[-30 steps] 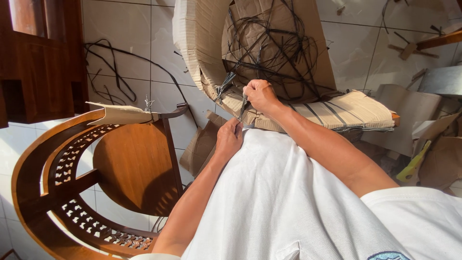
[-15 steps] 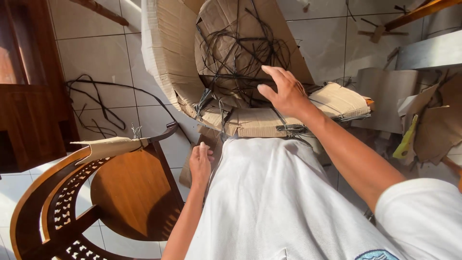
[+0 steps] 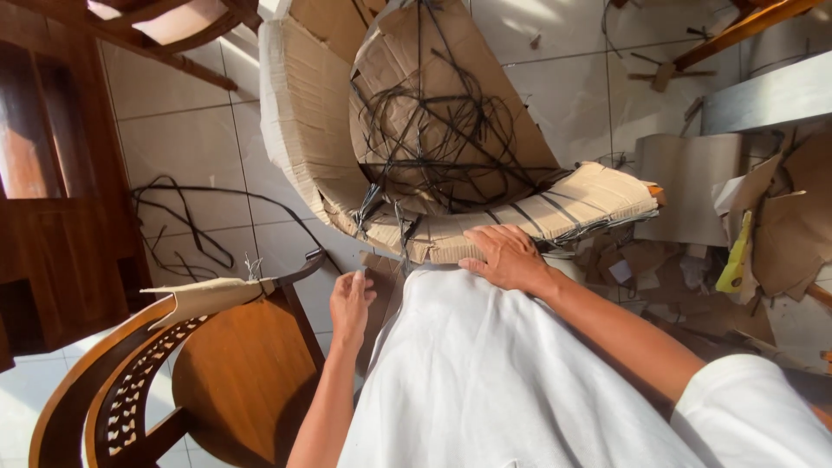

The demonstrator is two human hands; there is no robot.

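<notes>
While our right hand (image 3: 507,257) rests flat, fingers spread, on one cardboard-wrapped chair (image 3: 485,221), our left hand (image 3: 350,305) hovers half-curled, pinching nothing, beside one bare wooden chair (image 3: 234,381).

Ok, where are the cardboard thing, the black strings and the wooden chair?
cardboard wrap (image 3: 303,130), head view, its left curved wall.
black strings (image 3: 442,139), head view, the tangle's middle.
wooden chair (image 3: 247,381), head view, its seat.

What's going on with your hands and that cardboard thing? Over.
Right hand flat on cardboard wrap. Left hand open, at white cloth edge. Black straps tangled inside wrap.
</notes>
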